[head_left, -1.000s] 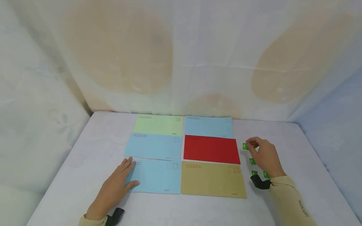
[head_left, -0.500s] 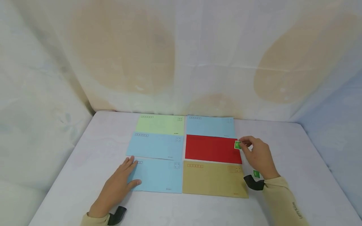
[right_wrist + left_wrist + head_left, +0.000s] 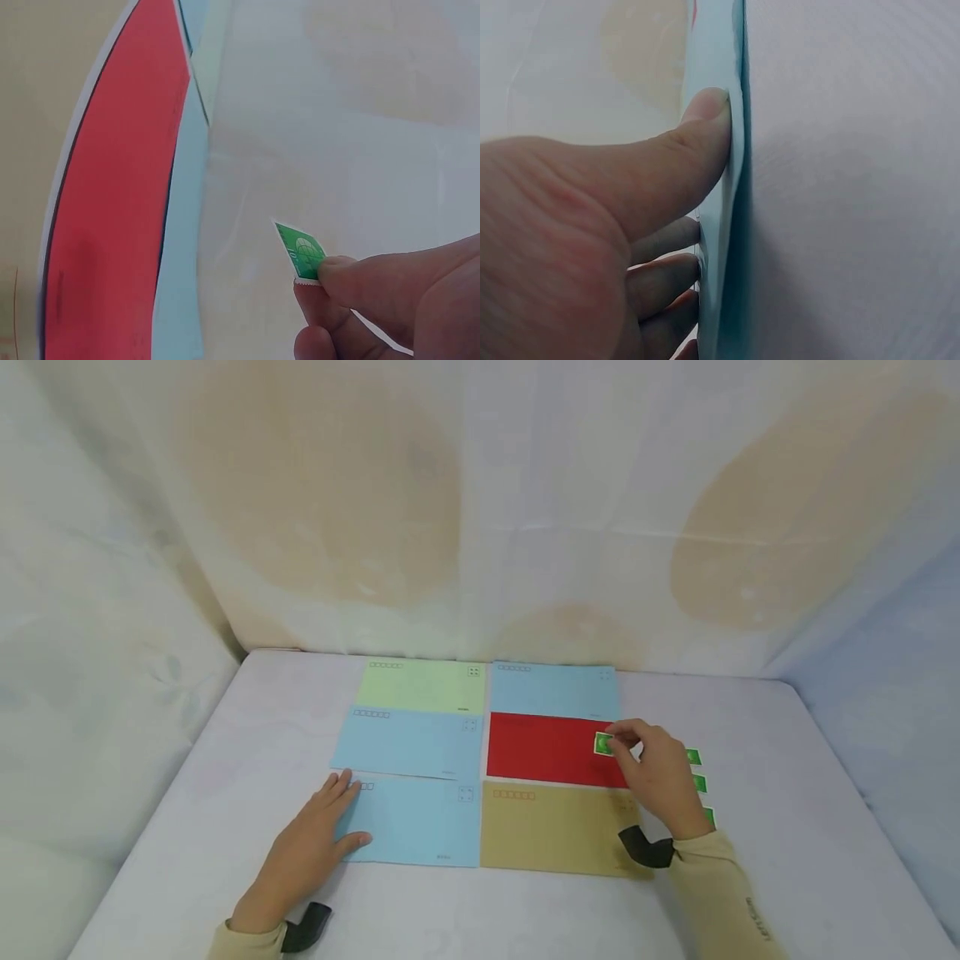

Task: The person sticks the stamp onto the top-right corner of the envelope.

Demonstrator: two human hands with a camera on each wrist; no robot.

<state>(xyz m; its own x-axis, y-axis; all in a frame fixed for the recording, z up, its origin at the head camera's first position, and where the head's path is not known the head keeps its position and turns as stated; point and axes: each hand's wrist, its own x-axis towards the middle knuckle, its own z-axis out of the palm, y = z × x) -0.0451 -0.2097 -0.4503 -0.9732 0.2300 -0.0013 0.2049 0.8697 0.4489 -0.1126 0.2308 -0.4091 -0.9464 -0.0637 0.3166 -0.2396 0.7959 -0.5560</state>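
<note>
- I have the green stamp (image 3: 602,743) pinched between the thumb and fingers of the right hand (image 3: 660,768), over the red envelope (image 3: 532,752), right of the counter's middle.
- I judge it very light, thin and easily creased; I'd grip lightly by one perforated edge.
- The left hand's (image 3: 303,852) fingers lie extended, thumb spread, on the nearest blue envelope (image 3: 420,827), towards the near edge.
- More stamps (image 3: 694,757) lie towards the right edge.
- I see a pale counter (image 3: 480,910), with pale hangings (image 3: 562,510) behind its far edge.

The head camera looks forward and down from above the pinched stamp (image 3: 603,744), shared close-up by the right-wrist view; the left-wrist view closely faces the left hand (image 3: 585,225).
</note>
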